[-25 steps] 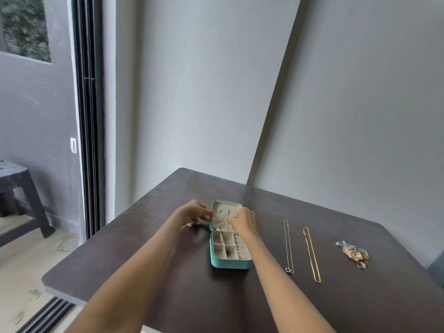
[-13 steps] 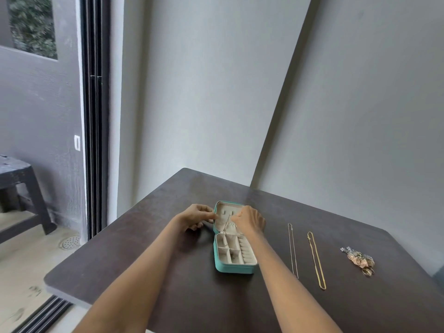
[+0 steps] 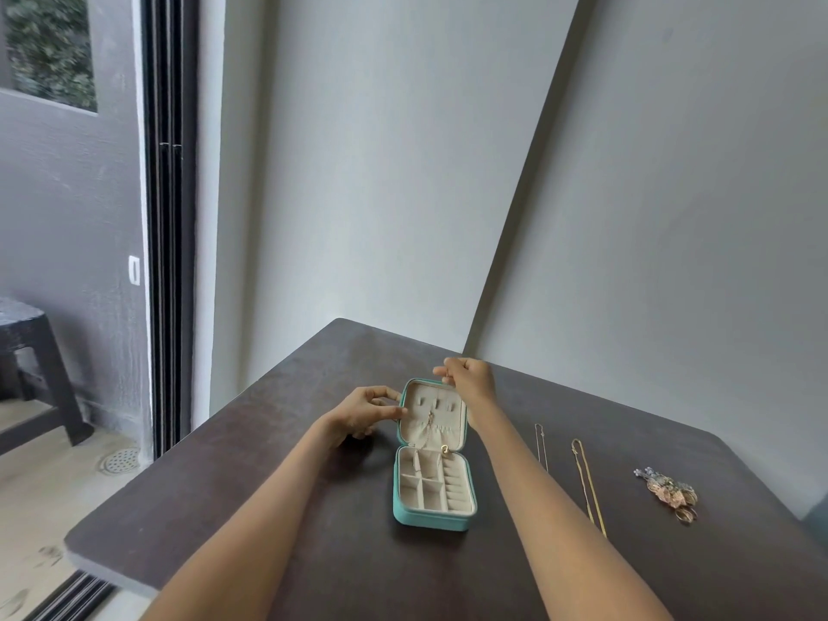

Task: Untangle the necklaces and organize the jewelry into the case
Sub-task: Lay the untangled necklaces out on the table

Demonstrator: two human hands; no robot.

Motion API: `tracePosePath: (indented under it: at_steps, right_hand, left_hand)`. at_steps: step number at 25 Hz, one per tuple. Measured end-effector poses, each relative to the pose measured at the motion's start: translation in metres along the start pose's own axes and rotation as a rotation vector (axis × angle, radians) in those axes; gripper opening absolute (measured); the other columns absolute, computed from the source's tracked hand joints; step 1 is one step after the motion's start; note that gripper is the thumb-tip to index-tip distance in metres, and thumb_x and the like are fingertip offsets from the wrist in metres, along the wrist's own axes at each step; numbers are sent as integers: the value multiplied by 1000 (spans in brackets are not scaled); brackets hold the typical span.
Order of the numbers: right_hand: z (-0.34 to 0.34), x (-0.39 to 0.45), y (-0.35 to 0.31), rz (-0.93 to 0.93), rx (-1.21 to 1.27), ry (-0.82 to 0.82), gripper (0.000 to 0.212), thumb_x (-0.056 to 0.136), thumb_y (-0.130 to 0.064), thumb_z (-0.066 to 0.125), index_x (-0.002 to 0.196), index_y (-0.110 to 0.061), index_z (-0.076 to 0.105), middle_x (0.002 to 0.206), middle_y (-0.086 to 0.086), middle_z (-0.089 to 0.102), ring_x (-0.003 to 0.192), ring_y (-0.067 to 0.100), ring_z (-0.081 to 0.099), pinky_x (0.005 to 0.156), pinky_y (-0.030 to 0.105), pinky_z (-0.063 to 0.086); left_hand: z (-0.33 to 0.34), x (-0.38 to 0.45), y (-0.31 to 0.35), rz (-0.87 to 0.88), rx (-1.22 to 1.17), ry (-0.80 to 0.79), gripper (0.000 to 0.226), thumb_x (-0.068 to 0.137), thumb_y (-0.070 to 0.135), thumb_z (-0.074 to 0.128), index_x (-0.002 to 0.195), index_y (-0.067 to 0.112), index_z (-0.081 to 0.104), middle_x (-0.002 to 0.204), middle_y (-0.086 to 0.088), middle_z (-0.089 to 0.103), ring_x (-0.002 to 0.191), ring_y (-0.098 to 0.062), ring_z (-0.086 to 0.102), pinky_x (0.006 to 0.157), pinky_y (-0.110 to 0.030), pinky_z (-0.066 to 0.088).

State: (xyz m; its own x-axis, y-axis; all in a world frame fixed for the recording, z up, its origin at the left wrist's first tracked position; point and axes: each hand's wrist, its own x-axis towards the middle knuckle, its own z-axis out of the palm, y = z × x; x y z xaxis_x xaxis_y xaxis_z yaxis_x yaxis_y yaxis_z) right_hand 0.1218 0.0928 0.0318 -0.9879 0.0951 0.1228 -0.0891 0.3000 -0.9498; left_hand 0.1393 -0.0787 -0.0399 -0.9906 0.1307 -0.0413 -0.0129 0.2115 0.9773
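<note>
I see the right hand (image 3: pixel 470 378) raised at the far edge of the case lid (image 3: pixel 432 416), fingers curled and pinching the top end of a thin gold necklace (image 3: pixel 431 419). The chain runs down the lid's cream lining and its pendant (image 3: pixel 444 449) lies at the hinge line. The left hand (image 3: pixel 365 412) sits against the lid's left edge, fingertips touching the teal rim, fingers loosely curled; I cannot tell whether it grips the rim or only steadies it.

The teal jewelry case (image 3: pixel 432 519) lies open on the dark worktop (image 3: pixel 313 553), between both forearms. Its base is divided into cream compartments, with ring rolls on the right side. What the compartments hold is too small to tell.

To the right of the case, partly crossed by the right forearm, lie a silver chain (image 3: pixel 541 445) and a gold chain (image 3: pixel 587 486), stretched out side by side and apart. Further right sits a small heap of mixed jewelry (image 3: pixel 670 493).
</note>
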Motion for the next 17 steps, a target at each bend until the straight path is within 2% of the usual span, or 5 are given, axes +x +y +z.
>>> tracePosePath:
  at_steps: [3,12,13,15,17]
  right_hand:
    - [-3,-2,-16,-50,205,-80,16,91,-11,51,78,-13,59,77,-1,68,62,6,54,56,10,43]
    - [-13,-8,-49,-65,445,-145,15,92,-12,52,78,-13,58,77,2,68,58,4,56,53,14,41]
    - [-14,-9,-52,-66,433,-158,15,92,-12,51,78,-14,57,79,2,69,55,3,54,51,13,39]
    - [-19,-12,-56,-80,405,-191,15,92,-11,50,78,-14,55,82,3,70,50,4,46,47,14,32]
    - [-23,-14,-59,-93,377,-224,16,92,-10,49,77,-14,53,85,6,71,50,7,38,46,15,28]
  left_hand:
    - [1,1,1,-6,4,4,16,86,19,68,100,14,61,78,-4,61,36,-8,26,35,-16,20]
    - [5,6,5,-26,208,7,19,88,19,61,105,9,58,78,3,63,41,-8,41,33,-16,29]
    - [6,7,7,-16,252,17,23,88,19,61,108,9,58,83,1,62,51,-8,48,38,-18,37]
    - [9,8,14,67,264,88,29,90,18,60,116,7,58,99,-4,61,79,-11,55,66,-21,49]
    - [12,4,32,176,110,187,28,95,21,53,118,7,61,111,-4,62,94,-12,54,80,-22,45]
